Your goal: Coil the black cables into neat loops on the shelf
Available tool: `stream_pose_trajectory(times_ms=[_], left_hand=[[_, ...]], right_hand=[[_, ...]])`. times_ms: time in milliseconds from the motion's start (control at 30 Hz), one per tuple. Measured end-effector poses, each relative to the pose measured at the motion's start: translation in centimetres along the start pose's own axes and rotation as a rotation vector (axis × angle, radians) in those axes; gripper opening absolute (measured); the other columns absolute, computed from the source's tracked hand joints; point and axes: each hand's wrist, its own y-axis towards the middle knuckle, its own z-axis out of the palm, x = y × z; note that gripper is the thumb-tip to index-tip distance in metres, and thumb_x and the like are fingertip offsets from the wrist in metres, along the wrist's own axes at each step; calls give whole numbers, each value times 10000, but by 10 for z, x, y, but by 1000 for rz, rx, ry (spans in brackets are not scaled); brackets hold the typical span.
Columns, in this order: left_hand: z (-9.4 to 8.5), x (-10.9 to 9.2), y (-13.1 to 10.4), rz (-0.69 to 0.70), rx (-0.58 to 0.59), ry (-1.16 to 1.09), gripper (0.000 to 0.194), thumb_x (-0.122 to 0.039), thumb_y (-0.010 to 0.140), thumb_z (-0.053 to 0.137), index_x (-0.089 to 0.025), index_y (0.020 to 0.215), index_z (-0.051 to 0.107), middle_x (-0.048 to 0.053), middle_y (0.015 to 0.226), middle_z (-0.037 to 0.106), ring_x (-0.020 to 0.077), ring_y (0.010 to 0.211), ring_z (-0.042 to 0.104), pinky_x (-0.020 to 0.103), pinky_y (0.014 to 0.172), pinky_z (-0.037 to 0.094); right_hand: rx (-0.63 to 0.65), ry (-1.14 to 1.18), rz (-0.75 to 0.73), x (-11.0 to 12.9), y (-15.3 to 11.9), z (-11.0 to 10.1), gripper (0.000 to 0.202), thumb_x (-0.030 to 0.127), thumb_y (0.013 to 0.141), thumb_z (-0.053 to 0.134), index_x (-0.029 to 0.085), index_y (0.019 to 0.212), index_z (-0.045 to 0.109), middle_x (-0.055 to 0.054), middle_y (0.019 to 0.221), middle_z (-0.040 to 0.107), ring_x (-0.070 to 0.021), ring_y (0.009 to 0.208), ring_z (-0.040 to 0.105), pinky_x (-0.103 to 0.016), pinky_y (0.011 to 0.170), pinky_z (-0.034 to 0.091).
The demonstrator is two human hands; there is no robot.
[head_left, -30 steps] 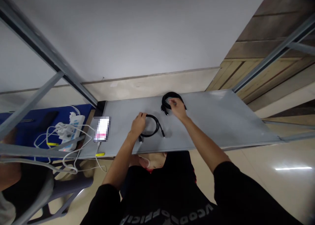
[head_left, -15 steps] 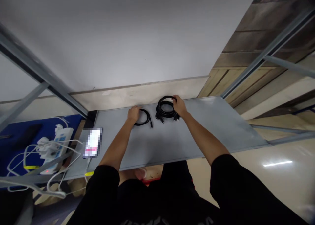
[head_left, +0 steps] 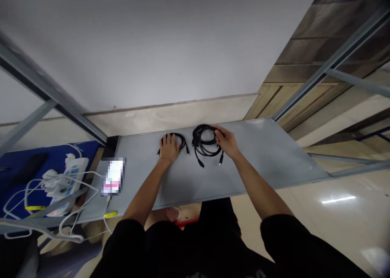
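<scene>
On the grey shelf board (head_left: 195, 180) lie coils of black cable. My left hand (head_left: 169, 149) rests flat with fingers spread over the left coiled cable (head_left: 184, 141), hiding much of it; one plug end pokes out at its right. My right hand (head_left: 226, 140) pinches the right side of another looped black cable (head_left: 198, 136) between thumb and fingers. Loops of this cable hang toward me, and two plug ends (head_left: 201, 163) point to the front of the board. Whether the right-hand coils are one cable or more, I cannot tell.
At the left a phone (head_left: 113, 176) with a lit, blurred screen lies on the board, a white cable plugged into it. A white power strip (head_left: 74, 172) with tangled white cords sits on blue cloth beyond. Metal posts (head_left: 307, 91) frame both ends; a wall stands behind.
My left hand has opened from a closed grip and flattened onto the left coil. My right hand has moved slightly nearer, and one cable's loops and plug ends have spread toward me.
</scene>
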Motion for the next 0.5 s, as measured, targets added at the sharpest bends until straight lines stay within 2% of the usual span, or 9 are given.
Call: stream_pose_trajectory(times_ms=[100,167,233,300,400,500], left_hand=[[-4,-5,7,-27,-76,-81,656,-413,1073,602,-125,1658,539,289,1772,449,485,1723,290,777,1369,166],[-7,-10,0,17,-140,-215,639,-404,1057,639,-148,1637,563,268,1758,482,458,1726,303,768,1376,186],[-9,-17,-20,144,-153,-443,601,-409,1039,668,-195,1598,608,219,1705,571,393,1682,422,689,1380,302],[-9,-24,-49,250,-100,-703,572,-460,1027,692,-225,1548,660,187,1608,672,350,1547,605,612,1338,435],[-6,-34,-91,180,-144,-962,455,-501,1080,599,-223,1413,734,170,1451,768,321,1359,744,571,1198,594],[-5,-35,-118,80,-194,-933,420,-531,1116,508,-239,1321,730,161,1329,797,315,1257,782,568,1087,665]], right_hand=[[109,65,57,10,-33,22,558,619,847,757,225,1240,790,-64,975,786,-130,616,490,-285,520,412],[165,102,93,13,-53,36,558,601,845,770,241,1272,779,-45,954,791,-124,600,486,-276,515,412],[210,150,114,13,-70,51,531,595,861,766,256,1270,762,-36,952,799,-122,581,491,-272,508,413],[224,188,112,9,-85,64,458,607,875,764,257,1171,757,-47,963,809,-131,589,532,-278,517,435],[191,161,54,3,-105,82,370,598,889,774,259,1036,770,-67,968,815,-199,757,700,-343,674,577],[185,60,-54,-1,-121,93,285,550,892,796,268,931,805,-95,1047,822,-271,997,767,-430,889,632]])
